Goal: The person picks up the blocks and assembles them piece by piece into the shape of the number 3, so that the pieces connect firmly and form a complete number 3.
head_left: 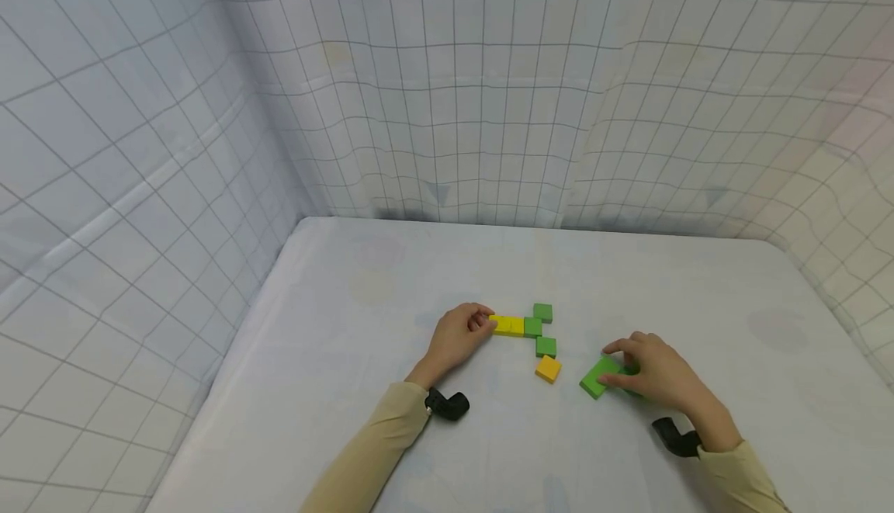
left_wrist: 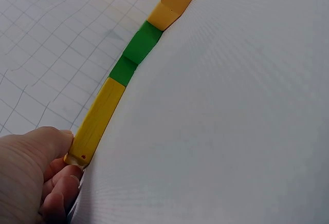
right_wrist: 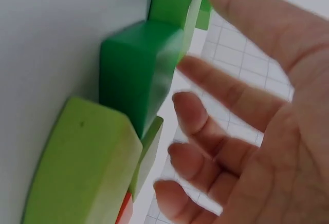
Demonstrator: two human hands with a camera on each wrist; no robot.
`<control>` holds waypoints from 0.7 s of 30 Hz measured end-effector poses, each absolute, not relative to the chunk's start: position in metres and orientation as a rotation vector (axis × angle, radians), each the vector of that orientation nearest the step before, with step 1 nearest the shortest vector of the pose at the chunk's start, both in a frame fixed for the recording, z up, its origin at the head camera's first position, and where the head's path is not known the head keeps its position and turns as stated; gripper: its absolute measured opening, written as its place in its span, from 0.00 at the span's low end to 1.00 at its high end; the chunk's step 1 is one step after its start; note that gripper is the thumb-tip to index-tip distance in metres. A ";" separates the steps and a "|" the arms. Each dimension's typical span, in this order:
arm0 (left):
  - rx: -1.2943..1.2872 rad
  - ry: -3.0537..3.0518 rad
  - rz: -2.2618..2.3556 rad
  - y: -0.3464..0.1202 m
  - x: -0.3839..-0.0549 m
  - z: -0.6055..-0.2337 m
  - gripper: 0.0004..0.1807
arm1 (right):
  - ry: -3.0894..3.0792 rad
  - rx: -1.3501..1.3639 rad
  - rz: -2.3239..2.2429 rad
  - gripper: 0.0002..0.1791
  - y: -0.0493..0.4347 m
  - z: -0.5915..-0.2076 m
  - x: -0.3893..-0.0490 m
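My left hand (head_left: 457, 334) pinches the left end of a yellow strip of wooden block (left_wrist: 97, 124), thumb on one side and fingertips on the other. Small green blocks, including one at the strip's right end (head_left: 533, 327), one behind (head_left: 542, 312) and one in front (head_left: 546, 347), form a stepped group. An orange-yellow block (head_left: 548, 369) lies turned at an angle nearer me. My right hand (head_left: 656, 369) hovers over a bright green block (head_left: 595, 381), thumb and fingers spread. A dark green block (right_wrist: 128, 64) stands close by its fingertips in the right wrist view.
A light green block (right_wrist: 82, 157) and a sliver of a red piece (right_wrist: 123, 211) show in the right wrist view. The white-covered table (head_left: 363, 280) is bounded by grid-patterned curtains (head_left: 447, 94) at the back and sides. Each wrist carries a black camera mount (head_left: 447, 404).
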State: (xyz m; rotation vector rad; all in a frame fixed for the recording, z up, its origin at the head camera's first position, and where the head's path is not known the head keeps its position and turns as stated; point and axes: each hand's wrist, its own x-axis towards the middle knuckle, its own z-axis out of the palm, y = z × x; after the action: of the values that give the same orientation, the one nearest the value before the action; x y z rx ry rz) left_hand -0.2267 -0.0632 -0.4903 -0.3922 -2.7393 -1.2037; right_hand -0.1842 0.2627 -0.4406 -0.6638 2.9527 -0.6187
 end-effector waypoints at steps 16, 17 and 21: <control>-0.410 -2.725 -1.217 -0.064 -0.224 -0.487 0.11 | 2.858 -0.829 -0.582 0.20 0.271 -0.434 -0.181; -0.411 -2.725 -1.217 -0.064 -0.225 -0.487 0.11 | 2.853 -0.831 -0.585 0.20 0.271 -0.434 -0.180; -0.401 -2.736 -1.213 -0.064 -0.225 -0.488 0.11 | 2.817 -0.863 -0.605 0.19 0.270 -0.433 -0.178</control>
State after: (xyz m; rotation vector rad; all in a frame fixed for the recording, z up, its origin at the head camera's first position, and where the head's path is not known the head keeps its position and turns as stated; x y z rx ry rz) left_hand -0.2252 -0.0640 -0.4877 -0.4009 -2.7357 -1.2129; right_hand -0.1784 0.2704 -0.4330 -0.8632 2.8172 -0.6049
